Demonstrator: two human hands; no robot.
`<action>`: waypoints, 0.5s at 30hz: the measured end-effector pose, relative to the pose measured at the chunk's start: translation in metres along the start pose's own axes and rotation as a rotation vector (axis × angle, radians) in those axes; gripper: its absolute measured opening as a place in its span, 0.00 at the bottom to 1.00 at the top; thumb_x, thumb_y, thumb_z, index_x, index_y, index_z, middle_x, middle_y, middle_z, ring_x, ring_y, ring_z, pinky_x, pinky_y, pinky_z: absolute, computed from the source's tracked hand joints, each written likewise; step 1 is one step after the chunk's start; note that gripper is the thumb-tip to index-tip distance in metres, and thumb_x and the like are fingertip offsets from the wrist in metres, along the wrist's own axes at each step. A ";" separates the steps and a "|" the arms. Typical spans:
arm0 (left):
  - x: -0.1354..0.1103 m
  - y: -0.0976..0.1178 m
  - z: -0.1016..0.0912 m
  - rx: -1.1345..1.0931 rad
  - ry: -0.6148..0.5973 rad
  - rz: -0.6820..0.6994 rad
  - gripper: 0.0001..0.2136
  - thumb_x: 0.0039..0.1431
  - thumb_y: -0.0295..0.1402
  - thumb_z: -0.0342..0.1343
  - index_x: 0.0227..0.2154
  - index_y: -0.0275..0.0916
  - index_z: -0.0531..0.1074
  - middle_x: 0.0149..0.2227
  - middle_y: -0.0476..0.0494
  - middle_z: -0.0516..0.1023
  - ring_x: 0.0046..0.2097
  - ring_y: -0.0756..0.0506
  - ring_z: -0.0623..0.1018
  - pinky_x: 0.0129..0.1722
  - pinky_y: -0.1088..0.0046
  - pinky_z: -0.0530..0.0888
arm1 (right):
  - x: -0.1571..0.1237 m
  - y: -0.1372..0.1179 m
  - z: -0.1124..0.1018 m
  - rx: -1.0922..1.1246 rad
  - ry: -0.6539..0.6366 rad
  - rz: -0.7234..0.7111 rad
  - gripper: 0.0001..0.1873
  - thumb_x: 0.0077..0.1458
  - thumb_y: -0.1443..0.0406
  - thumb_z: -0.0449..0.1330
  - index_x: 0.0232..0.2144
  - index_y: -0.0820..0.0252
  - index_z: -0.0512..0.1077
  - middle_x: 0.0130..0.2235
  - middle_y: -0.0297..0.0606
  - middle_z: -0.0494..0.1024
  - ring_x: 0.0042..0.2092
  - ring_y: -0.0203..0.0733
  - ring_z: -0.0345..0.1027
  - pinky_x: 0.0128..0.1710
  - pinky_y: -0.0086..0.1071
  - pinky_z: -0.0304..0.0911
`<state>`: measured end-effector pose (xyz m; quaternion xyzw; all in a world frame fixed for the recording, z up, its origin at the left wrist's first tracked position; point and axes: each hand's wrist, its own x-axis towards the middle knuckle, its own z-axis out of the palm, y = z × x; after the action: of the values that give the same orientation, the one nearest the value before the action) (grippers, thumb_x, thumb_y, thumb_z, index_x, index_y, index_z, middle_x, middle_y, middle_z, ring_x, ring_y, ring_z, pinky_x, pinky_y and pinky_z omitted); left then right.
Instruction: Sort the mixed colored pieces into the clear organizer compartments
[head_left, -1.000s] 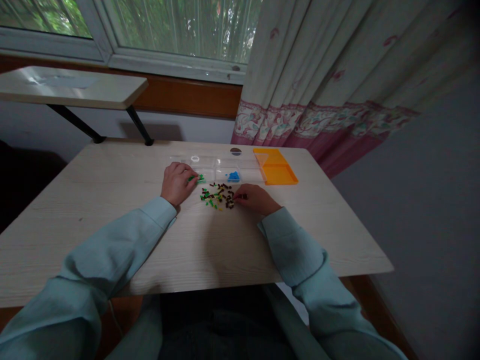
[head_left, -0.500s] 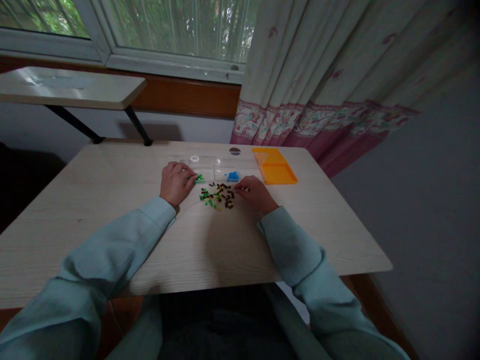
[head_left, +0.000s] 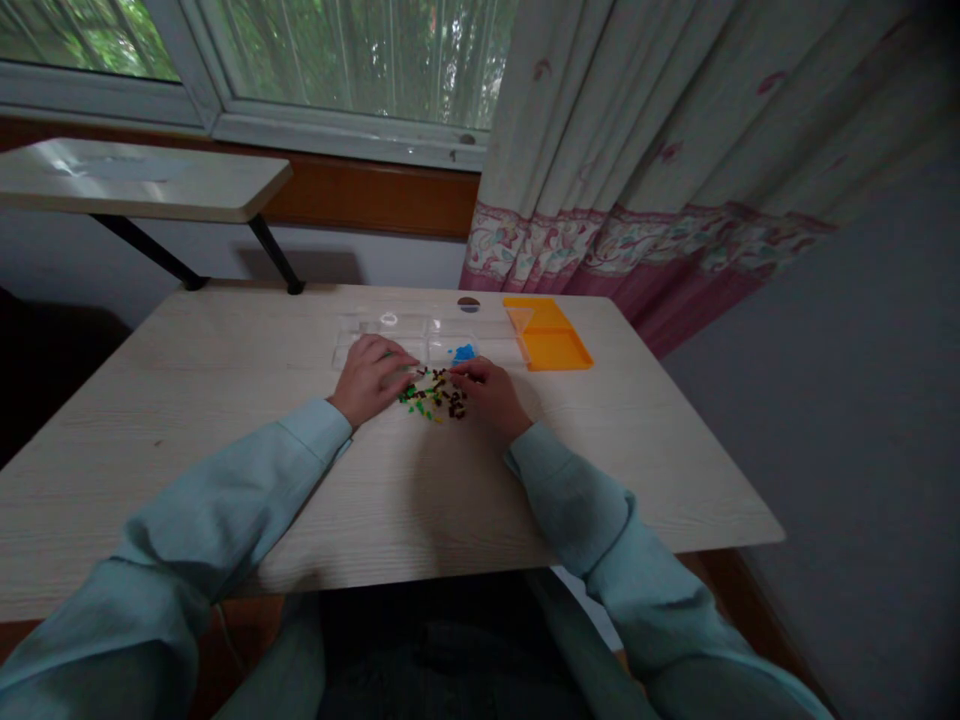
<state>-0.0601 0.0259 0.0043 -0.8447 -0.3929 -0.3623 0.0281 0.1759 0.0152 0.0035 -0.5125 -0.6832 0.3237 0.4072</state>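
Observation:
A loose pile of small green, brown and yellow pieces point(head_left: 433, 397) lies on the table in front of a clear plastic compartment box point(head_left: 405, 325). Over the pile's left edge reaches my left hand point(head_left: 373, 380), thumb and fingers apart, its fingertips at the pieces and partly covering the near left compartment. On the other side, my right hand point(head_left: 491, 390) has its fingers drawn together at the pile's upper right; whatever is between the tips is too small to make out. Small blue pieces point(head_left: 463, 353) sit in a near compartment of the box.
An orange tray point(head_left: 559, 348) lies to the right of the box, partly under its clear edge. A round dark spot point(head_left: 469, 304) marks the table's back. At the back left stands a raised shelf point(head_left: 195, 185) on black legs. A patterned curtain point(head_left: 600, 220) hangs behind.
My left hand has moved right, from the green pieces in the box to the loose pile. My right hand has shifted left, further over the pile.

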 end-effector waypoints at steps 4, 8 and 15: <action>0.000 0.019 0.002 -0.050 -0.057 0.070 0.14 0.60 0.43 0.55 0.46 0.46 0.74 0.41 0.43 0.76 0.47 0.41 0.69 0.50 0.59 0.64 | -0.004 -0.006 0.009 0.101 -0.065 0.036 0.13 0.50 0.55 0.63 0.32 0.59 0.77 0.33 0.35 0.77 0.36 0.39 0.69 0.38 0.31 0.63; -0.002 0.024 0.002 -0.041 -0.035 0.080 0.13 0.61 0.42 0.54 0.45 0.47 0.75 0.41 0.44 0.77 0.47 0.42 0.69 0.50 0.60 0.64 | -0.006 -0.011 0.010 0.164 -0.122 0.051 0.15 0.49 0.54 0.63 0.31 0.60 0.77 0.31 0.35 0.77 0.35 0.38 0.68 0.36 0.30 0.61; -0.005 0.018 0.002 -0.022 0.014 0.125 0.11 0.61 0.41 0.55 0.43 0.49 0.76 0.38 0.46 0.79 0.46 0.43 0.71 0.48 0.60 0.65 | -0.009 -0.013 0.009 0.316 -0.209 0.154 0.20 0.47 0.51 0.63 0.33 0.61 0.77 0.26 0.31 0.73 0.26 0.32 0.61 0.27 0.27 0.56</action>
<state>-0.0484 0.0105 0.0035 -0.8652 -0.3353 -0.3701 0.0439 0.1633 0.0032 0.0083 -0.4564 -0.6215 0.5085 0.3833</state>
